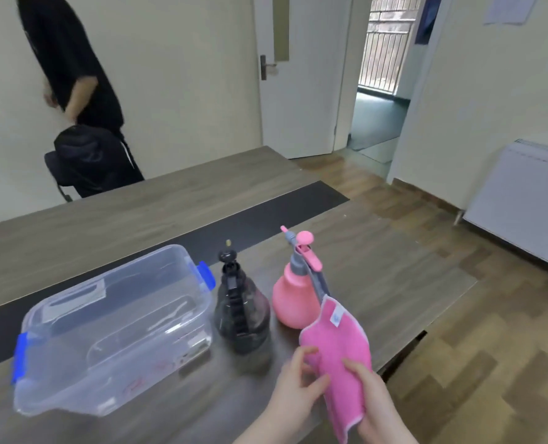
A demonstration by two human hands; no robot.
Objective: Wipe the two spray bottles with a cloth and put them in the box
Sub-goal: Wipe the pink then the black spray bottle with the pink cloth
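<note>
A pink cloth (pixel 336 341) is held up over the table's near edge by both hands. My left hand (pixel 293 389) pinches its left side and my right hand (pixel 370 398) grips its lower right. Behind the cloth a pink spray bottle (pixel 290 296) with a grey nozzle stands upright on the table. To its left stands a dark, smoky spray bottle (pixel 242 312) with a black pump top. Left of that sits a clear plastic box (pixel 74 389) with blue clips, open on top and with nothing inside.
The wooden table (pixel 138 216) has a black strip running along its middle. Its right edge drops off close to the pink bottle. A person in black stands by a dark chair (pixel 86 161) beyond the far side. A door and white radiator (pixel 522 200) are to the right.
</note>
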